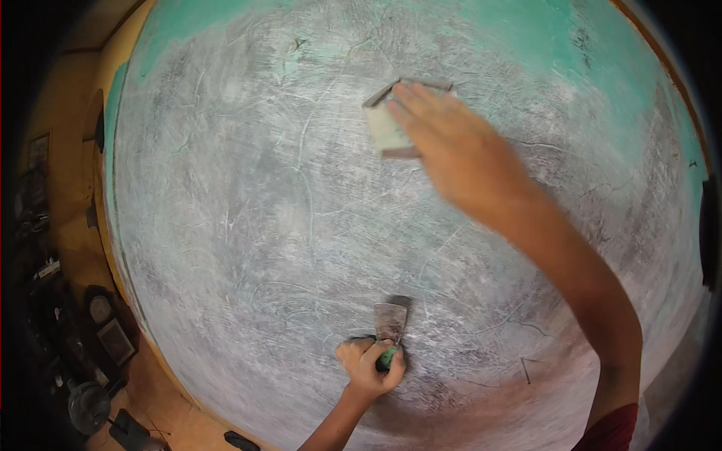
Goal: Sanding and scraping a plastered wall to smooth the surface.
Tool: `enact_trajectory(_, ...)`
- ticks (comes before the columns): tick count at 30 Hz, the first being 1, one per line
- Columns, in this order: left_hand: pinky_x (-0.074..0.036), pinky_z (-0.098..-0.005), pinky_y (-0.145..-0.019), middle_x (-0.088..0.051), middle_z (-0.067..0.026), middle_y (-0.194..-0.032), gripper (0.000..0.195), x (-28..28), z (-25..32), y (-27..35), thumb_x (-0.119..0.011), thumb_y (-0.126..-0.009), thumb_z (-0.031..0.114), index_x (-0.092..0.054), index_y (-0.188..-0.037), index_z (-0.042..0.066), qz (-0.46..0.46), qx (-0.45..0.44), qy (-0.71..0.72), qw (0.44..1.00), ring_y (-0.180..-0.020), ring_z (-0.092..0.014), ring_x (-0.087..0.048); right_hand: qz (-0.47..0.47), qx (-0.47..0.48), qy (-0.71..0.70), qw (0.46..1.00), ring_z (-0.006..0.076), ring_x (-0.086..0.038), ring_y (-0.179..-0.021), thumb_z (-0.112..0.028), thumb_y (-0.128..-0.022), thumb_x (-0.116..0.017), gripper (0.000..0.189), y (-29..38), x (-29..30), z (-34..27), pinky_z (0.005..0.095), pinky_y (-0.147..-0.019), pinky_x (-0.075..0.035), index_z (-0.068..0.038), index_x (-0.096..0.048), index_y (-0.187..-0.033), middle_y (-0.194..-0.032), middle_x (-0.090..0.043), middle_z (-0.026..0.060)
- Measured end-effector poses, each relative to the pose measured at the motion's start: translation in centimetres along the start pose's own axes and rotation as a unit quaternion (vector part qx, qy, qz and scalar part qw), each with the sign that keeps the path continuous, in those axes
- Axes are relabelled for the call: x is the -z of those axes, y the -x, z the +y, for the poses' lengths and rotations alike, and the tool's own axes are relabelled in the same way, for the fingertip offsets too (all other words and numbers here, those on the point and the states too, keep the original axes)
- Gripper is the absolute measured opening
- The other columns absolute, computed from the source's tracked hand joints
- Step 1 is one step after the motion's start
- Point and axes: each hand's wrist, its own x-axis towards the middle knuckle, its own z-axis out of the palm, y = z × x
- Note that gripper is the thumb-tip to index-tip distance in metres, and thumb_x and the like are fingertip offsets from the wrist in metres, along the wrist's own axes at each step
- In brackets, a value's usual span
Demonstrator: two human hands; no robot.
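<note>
In my left hand (369, 363) is a putty knife (390, 319), gripped by its green handle with the worn metal blade pointing up. The blade stands close to the lower part of a wall (265, 225); whether it touches cannot be told. My right hand (451, 127) lies flat over a folded sheet of sandpaper (384, 128), pressing it against the wall higher up. The sheet's edges curl away from the surface, and my fingers cover much of it. Scratched grey and whitish patches, with fine cracks, spread across the wall. Turquoise paint (541, 34) shows along the top and right.
A nail (527, 370) sticks out of the wall at lower right, casting a shadow. At far left are a fan (89, 407), a round clock (101, 309) and a picture frame (117, 341). Some dark object (709, 234) stands at the right edge.
</note>
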Motion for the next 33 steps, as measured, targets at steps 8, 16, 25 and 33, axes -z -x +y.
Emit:
enact_trajectory(8,-0.031,-0.0358,-0.072,-0.056,-0.0035,-0.085,0.030,0.0,0.4,-0.3,-0.076,-0.070,0.021,-0.063,-0.097,0.016,0.007,-0.003,-0.003,1.000,-0.073,-0.020,-0.050,0.027,0.060,0.032,0.997,0.0269,-0.053,-0.128,-0.010,-0.095,-0.054,0.032,-0.8,-1.6,-1.1,0.0400,-0.114,-0.038,-0.004,-0.060,-0.126,-0.138,-0.056,0.0132)
enact_trajectory(16,-0.031,-0.0364,-0.073,-0.055,-0.0046,-0.087,0.031,-0.3,0.8,-0.5,-0.074,-0.072,0.020,-0.060,-0.099,0.014,-0.002,-0.012,0.001,1.000,-0.075,-0.021,-0.049,0.026,0.021,0.007,0.999,0.0239,-0.062,-0.114,-0.008,-0.095,-0.054,0.023,-4.2,-2.8,1.1,0.0370,-0.104,-0.049,0.003,-0.061,-0.114,-0.123,-0.063,0.0168)
enact_trajectory(25,-0.031,-0.0371,-0.075,-0.055,-0.0059,-0.088,0.034,-0.2,0.9,-0.5,-0.073,-0.073,0.017,-0.056,-0.101,0.012,-0.018,-0.019,0.002,1.000,-0.077,-0.022,-0.049,0.091,-0.031,0.077,0.992,0.0257,-0.057,-0.122,-0.009,-0.092,-0.059,0.030,-6.8,-2.5,1.3,0.0395,-0.102,-0.049,0.001,-0.060,-0.121,-0.128,-0.061,0.0131)
enact_trajectory(33,-0.031,-0.0371,-0.075,-0.056,-0.0053,-0.090,0.033,-0.2,0.7,-0.4,-0.074,-0.073,0.019,-0.058,-0.101,0.013,-0.018,-0.012,0.003,1.000,-0.078,-0.022,-0.050,-0.049,-0.032,0.026,0.998,0.0257,-0.064,-0.108,-0.008,-0.093,-0.056,0.028,-7.2,-1.9,0.6,0.0328,-0.091,-0.058,0.003,-0.057,-0.119,-0.119,-0.063,0.0168)
